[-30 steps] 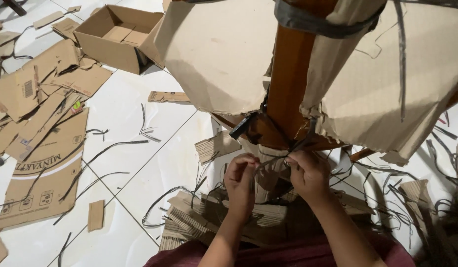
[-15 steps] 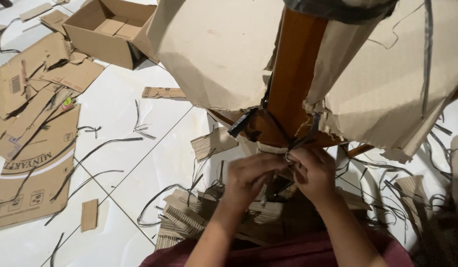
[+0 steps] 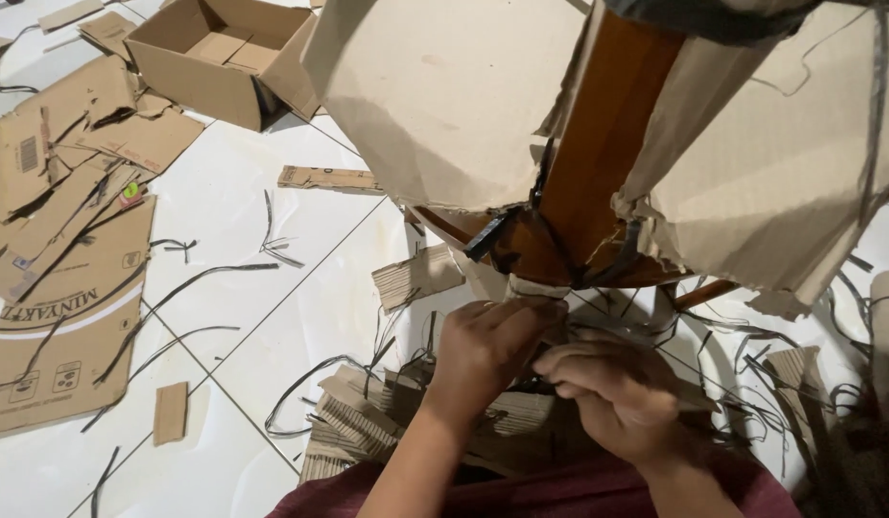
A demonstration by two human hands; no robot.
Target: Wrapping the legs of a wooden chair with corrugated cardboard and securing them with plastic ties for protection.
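A brown wooden furniture leg [image 3: 598, 173] stands over me, wrapped in torn cardboard sheets [image 3: 444, 105]. Thin black plastic straps [image 3: 557, 242] cross its lower end, and a loose strap end [image 3: 490, 233] sticks out on the left. Just below it, my left hand [image 3: 487, 350] has its fingers closed beside a pale wrapped stub [image 3: 535, 288], pinching a strap. My right hand [image 3: 622, 388] sits lower and to the right with its fingers curled tight on the same thin strap. What lies between the two hands is hidden by the fingers.
An open cardboard box [image 3: 224, 58] stands at the back left, with flattened cartons [image 3: 60, 278] spread beside it on the white tiled floor. Loose black straps [image 3: 204, 278] and cardboard scraps [image 3: 171, 412] lie around. A pile of corrugated pieces [image 3: 367, 422] sits under my hands.
Both hands have dropped from the strap crossing on the leg. The right hand has moved down and to the right, and the left has closed in toward the wrapped stub.
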